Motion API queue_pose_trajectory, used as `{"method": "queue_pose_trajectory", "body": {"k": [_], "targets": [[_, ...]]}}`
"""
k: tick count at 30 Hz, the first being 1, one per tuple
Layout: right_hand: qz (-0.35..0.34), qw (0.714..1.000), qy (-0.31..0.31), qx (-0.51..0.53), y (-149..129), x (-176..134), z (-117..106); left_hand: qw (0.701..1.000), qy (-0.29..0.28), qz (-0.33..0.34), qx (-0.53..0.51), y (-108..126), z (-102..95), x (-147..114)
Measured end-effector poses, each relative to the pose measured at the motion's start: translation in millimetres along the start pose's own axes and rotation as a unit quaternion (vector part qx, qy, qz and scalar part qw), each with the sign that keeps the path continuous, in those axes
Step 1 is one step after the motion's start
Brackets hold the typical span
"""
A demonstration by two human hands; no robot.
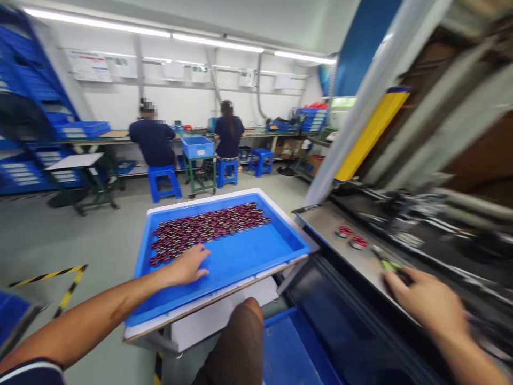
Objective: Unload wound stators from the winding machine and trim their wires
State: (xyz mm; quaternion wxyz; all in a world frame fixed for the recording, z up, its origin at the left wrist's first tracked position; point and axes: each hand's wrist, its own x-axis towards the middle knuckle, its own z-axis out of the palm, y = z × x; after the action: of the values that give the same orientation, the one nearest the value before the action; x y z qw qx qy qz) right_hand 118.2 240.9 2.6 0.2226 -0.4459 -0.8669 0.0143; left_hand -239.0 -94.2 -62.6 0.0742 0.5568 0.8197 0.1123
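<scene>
My left hand (186,266) reaches over a blue plastic tray (244,256), thumb and fingers apart, with nothing visible between them. Just beyond its fingertips lie closely packed rows of small round red-and-black parts (208,224), filling the far and left side of the tray. In my right hand (430,299) is a pair of pliers (387,262) with green and black handles, slightly blurred, its jaws pointing forward over a metal worktop. Two more round parts, a nearer one (358,243) and a farther one (343,231), rest on that worktop ahead of the pliers.
A dark machine (417,224) borders the worktop on the right, beside a slanted post with a yellow bar (372,136). Below sits another blue bin (292,342). Two people sit on blue stools at a far bench, near a blue crate (197,147) on a stand.
</scene>
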Motion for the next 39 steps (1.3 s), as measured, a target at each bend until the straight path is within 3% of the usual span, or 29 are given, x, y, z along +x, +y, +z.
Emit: {"method": "queue_pose_trajectory", "body": {"k": [3, 6, 9, 12, 16, 22, 26, 31, 35, 39], "targets": [[0.058, 0.996, -0.030, -0.062, 10, -2, 7, 0.992, 0.048, 0.105, -0.045, 52, -26.4, 66], [0.090, 0.990, -0.036, -0.099, 16, -4, 14, 0.975, 0.078, 0.181, -0.099, 127, -37.6, 141], [0.091, 0.989, -0.026, -0.113, 16, -9, 11, 0.964, 0.089, 0.203, -0.145, 202, -33.3, 193], [0.091, 0.989, -0.002, -0.115, 14, -14, 6, 0.958, 0.086, 0.200, -0.186, 253, -20.7, 222], [0.103, 0.989, 0.024, -0.100, 21, -14, 10, 0.949, 0.042, 0.203, -0.240, 280, -0.2, 253], [0.103, 0.993, 0.018, -0.054, 40, -8, 28, 0.923, -0.036, 0.193, -0.330, 291, 28.0, 289], [0.058, 0.998, 0.000, -0.012, 43, -8, 30, 0.908, -0.010, 0.145, -0.392, 281, 27.2, 291], [0.015, 0.998, 0.015, 0.059, 42, -11, 29, 0.872, 0.081, 0.088, -0.475, 245, -7.8, 265], [0.024, 0.987, 0.090, 0.130, 35, -6, 19, 0.832, 0.112, 0.122, -0.529, 231, -30.6, 196], [0.034, 0.959, 0.173, 0.224, 9, -21, -7, 0.806, 0.116, 0.190, -0.549, 232, -18.7, 97]]}}
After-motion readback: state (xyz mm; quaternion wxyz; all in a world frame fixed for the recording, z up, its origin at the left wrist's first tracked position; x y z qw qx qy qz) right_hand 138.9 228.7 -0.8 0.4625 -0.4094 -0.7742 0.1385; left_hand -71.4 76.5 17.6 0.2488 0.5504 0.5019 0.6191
